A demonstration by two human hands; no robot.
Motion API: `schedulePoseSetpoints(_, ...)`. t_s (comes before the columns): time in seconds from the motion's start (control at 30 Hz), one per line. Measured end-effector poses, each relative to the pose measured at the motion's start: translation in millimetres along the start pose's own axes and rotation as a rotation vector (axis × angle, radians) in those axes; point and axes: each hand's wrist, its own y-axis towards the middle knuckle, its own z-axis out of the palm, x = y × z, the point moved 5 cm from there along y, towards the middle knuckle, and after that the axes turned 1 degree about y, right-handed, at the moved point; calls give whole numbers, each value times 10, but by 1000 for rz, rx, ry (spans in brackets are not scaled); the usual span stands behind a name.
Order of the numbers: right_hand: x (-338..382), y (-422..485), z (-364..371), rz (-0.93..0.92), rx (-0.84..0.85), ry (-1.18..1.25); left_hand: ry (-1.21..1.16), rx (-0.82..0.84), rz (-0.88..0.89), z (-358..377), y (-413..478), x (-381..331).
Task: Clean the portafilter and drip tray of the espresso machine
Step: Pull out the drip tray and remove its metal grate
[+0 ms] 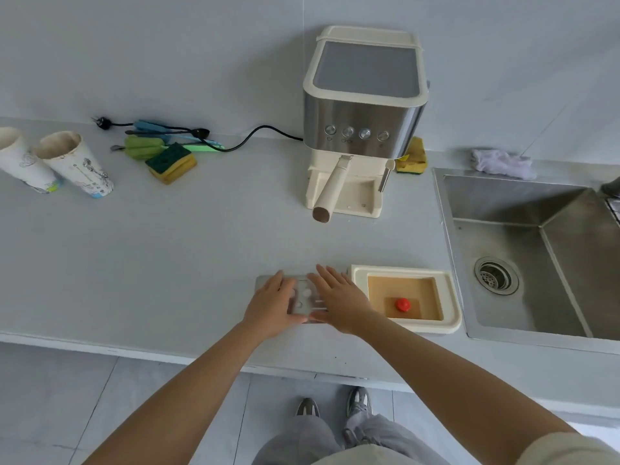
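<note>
The cream and steel espresso machine [364,119] stands at the back of the counter, with the portafilter [330,191] locked in and its handle pointing toward me. The cream drip tray [451,298] lies near the front edge, holding brownish liquid and a red float [402,304]. Just left of it lies the flat metal grate [303,298]. My left hand [273,305] and my right hand [337,298] both rest flat on the grate, fingers spread, covering most of it.
A steel sink [536,250] is at the right, with a pale cloth [501,162] behind it. A green-yellow sponge [171,162], utensils [167,135] and the power cord [255,135] lie at the back left. Two paper cups [50,162] lie at the far left. Another sponge [414,157] sits behind the machine.
</note>
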Motion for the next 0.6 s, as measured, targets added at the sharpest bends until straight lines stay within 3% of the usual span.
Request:
schedulePoseSetpoints(0.23, -587, -499, -194, 208, -141, 78, -78, 24, 101, 154, 122, -438)
schedulePoseSetpoints(0.6, -1627, -1178, -246, 351, -64, 163, -213, -48, 163, 301, 215, -1044)
